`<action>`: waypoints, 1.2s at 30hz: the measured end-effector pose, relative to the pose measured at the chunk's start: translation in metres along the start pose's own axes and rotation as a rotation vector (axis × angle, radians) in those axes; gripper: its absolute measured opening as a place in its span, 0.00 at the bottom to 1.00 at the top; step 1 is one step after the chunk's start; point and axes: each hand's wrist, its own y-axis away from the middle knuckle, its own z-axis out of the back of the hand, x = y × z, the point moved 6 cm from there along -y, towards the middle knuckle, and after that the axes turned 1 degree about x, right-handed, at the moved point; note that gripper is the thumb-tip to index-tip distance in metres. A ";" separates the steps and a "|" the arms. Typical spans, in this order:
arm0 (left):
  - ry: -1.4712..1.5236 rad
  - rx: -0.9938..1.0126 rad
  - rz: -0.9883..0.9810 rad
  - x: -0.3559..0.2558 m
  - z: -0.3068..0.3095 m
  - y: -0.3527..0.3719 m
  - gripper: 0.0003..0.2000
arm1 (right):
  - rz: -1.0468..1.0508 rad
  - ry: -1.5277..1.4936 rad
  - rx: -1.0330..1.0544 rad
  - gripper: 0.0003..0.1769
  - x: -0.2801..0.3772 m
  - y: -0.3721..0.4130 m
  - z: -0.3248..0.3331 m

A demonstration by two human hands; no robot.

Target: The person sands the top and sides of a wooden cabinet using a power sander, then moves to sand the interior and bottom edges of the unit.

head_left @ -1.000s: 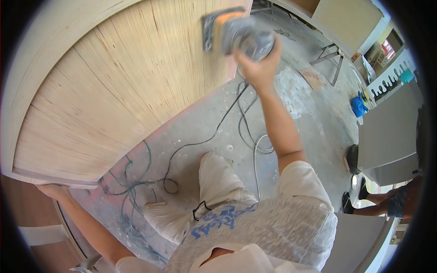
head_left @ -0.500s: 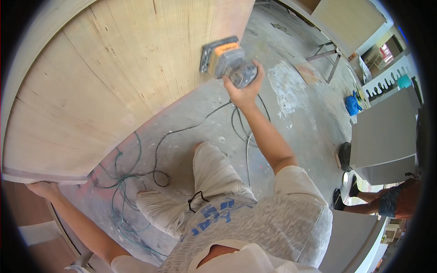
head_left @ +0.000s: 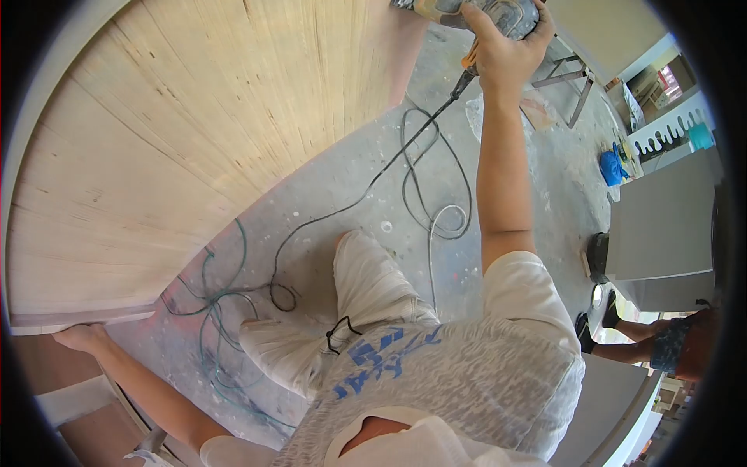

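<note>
A large pale wooden panel [head_left: 202, 117] with straight grain fills the upper left. My left hand [head_left: 84, 338] is at its lower left edge, fingers curled against the rim and partly hidden by it. High at the top of the view, my right hand [head_left: 510, 58] is wrapped around a dusty electric sander [head_left: 510, 14]. The sander's front end is at the panel's upper right edge and partly cut off by the frame, so contact cannot be judged. From its rear a black power cord [head_left: 366, 191] runs down to the floor.
Green and dark cords [head_left: 214, 303] lie looped on the dusty concrete floor [head_left: 342, 179]. A metal trestle [head_left: 572, 86] supports a board at the upper right. Grey cabinet boxes [head_left: 661, 218], a blue bag [head_left: 612, 165] and another person's legs [head_left: 630, 342] are at the right.
My right hand has carried the sander up and to the right, from the panel's right part to the top of the view. The cord is pulled straighter. My left hand stays at the panel's edge.
</note>
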 end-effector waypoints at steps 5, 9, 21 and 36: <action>-0.006 -0.043 0.034 0.005 0.007 -0.005 0.22 | 0.210 0.302 0.074 0.47 -0.028 0.076 0.010; 0.031 -0.035 0.097 0.008 0.008 -0.005 0.22 | -0.121 0.156 0.025 0.45 -0.068 0.183 0.016; -0.034 0.022 -0.007 0.011 0.011 -0.013 0.19 | -0.875 -0.387 -0.363 0.47 -0.105 0.129 0.025; 0.082 -0.134 0.041 -0.025 -0.017 0.029 0.28 | -0.506 -0.123 -0.113 0.53 -0.090 0.129 0.020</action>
